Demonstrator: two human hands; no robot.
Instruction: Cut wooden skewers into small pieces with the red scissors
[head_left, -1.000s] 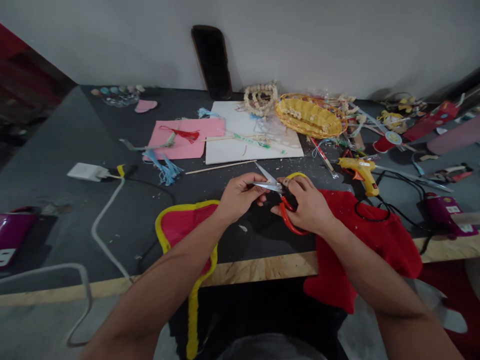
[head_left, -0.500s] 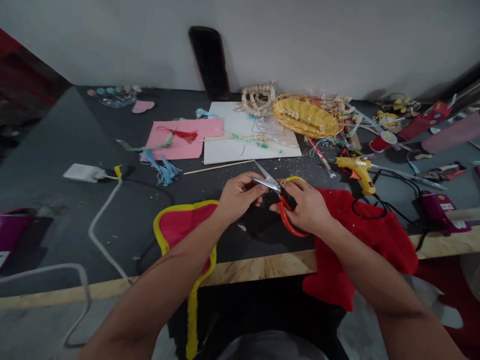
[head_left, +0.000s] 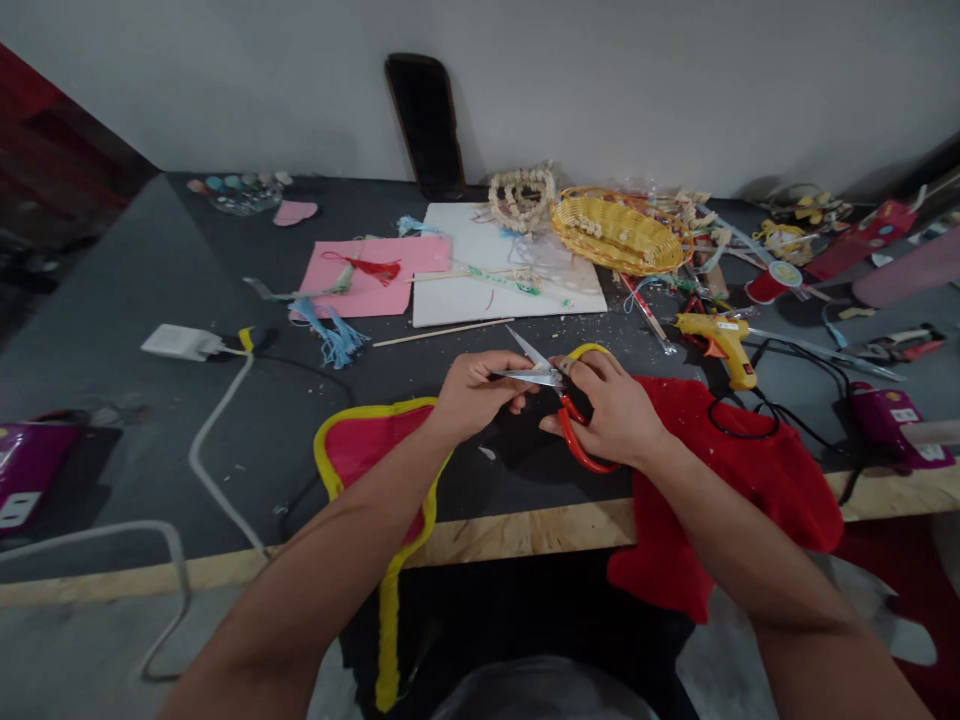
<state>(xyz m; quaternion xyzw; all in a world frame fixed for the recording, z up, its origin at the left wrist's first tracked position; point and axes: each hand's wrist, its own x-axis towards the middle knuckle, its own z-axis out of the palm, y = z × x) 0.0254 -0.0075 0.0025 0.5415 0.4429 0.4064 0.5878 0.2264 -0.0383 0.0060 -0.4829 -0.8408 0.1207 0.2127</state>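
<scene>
Red-handled scissors (head_left: 577, 440) are in my right hand (head_left: 615, 405), their silver blades spread apart and pointing left. My left hand (head_left: 480, 390) is closed just left of the blades, fingertips pinched beside the lower blade; what they hold is too small to make out. Beneath my left forearm lies a magenta piece with yellow edging (head_left: 364, 440). A red cloth (head_left: 739, 480) lies under my right forearm and hangs over the front edge.
Behind my hands are a white board (head_left: 457, 300), pink sheet (head_left: 330, 262), blue tassels (head_left: 337, 340) and a yellow wicker basket (head_left: 626, 235). A yellow glue gun (head_left: 724, 345) with black cord lies right. A phone (head_left: 427, 125) leans on the wall; a white charger (head_left: 180, 343) sits left.
The view has shifted slightly, so the table objects appear a little further right. The lower scissor blade now lies flatter, and my left fingers have moved slightly.
</scene>
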